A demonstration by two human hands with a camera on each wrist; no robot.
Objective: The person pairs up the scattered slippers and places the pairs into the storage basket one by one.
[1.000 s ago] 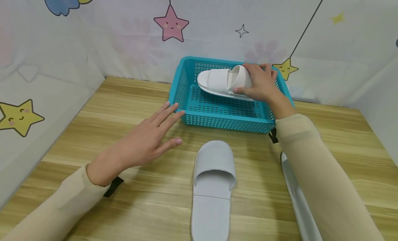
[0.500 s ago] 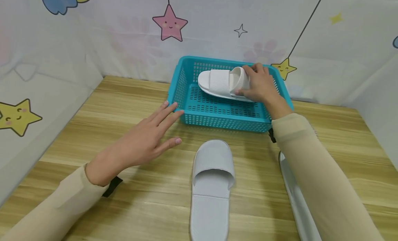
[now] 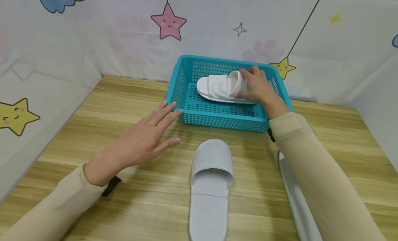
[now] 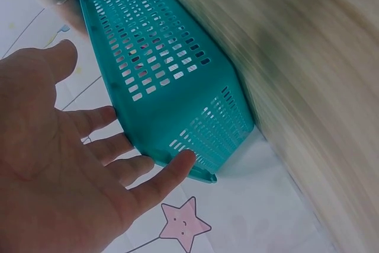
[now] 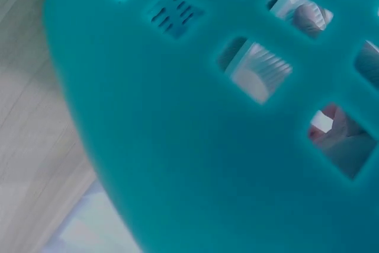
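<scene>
Wooden table (image 3: 93,106) against star-print backdrop. Right hand (image 3: 256,87) grips white slipper (image 3: 217,87) inside teal basket (image 3: 224,120). Left hand (image 3: 143,141), fingers straight, touches basket's near-left corner. Second slipper (image 3: 211,185) lies before basket.

White ribbed slipper (image 3: 217,88) lies sideways inside the teal basket (image 3: 217,118), seemingly touching its floor.

We see a teal basket (image 3: 217,118) with perforated walls and floor, holding a white slipper (image 3: 219,89) with a ribbed strap. A pale grey slipper (image 3: 211,185) with fine ribbing lies on the light wood-grain worktop (image 3: 93,106). Both sleeves (image 3: 323,185) are beige. The white backdrop (image 3: 109,34) carries pink (image 3: 168,21) and yellow stars (image 3: 13,115).
</scene>
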